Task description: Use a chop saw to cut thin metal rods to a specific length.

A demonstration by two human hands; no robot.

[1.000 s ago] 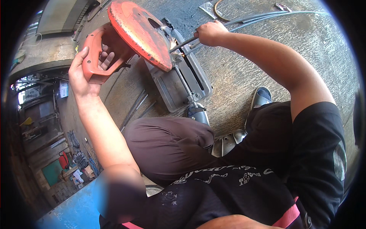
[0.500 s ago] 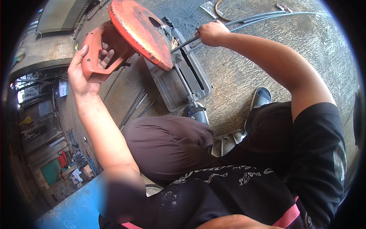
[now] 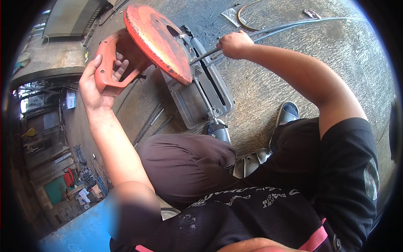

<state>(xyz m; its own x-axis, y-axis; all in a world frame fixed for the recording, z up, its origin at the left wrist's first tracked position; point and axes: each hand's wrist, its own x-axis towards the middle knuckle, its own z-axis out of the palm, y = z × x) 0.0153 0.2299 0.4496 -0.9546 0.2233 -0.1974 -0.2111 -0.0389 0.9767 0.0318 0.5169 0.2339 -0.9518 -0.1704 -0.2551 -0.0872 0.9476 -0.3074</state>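
An orange chop saw with a worn round blade guard [image 3: 157, 44] stands at the upper middle on a grey metal base [image 3: 187, 103]. My left hand [image 3: 95, 90] is wrapped round its orange loop handle [image 3: 108, 56], fingers passing through the opening. To the right of the guard, my right hand [image 3: 236, 45] is closed on a long grey metal rod [image 3: 204, 57]. The rod's near end reaches the saw's clamp beside the guard's edge. Most of the blade is hidden by the guard. Other long rods [image 3: 294, 27] trail away to the upper right.
Cut rods [image 3: 149, 126] lie on the concrete floor left of the base. My sandalled feet [image 3: 289, 112] are close by the saw. A brown hose [image 3: 243, 19] and a plastic bag [image 3: 231, 17] lie beyond. Bundled metal pieces [image 3: 87, 176] and a blue surface [image 3: 79, 227] are at lower left.
Orange sparks by the guard's edge no longer show. The saw and both hands sit slightly lower in the picture, as the whole view has shifted a little. Both grips stay the same.
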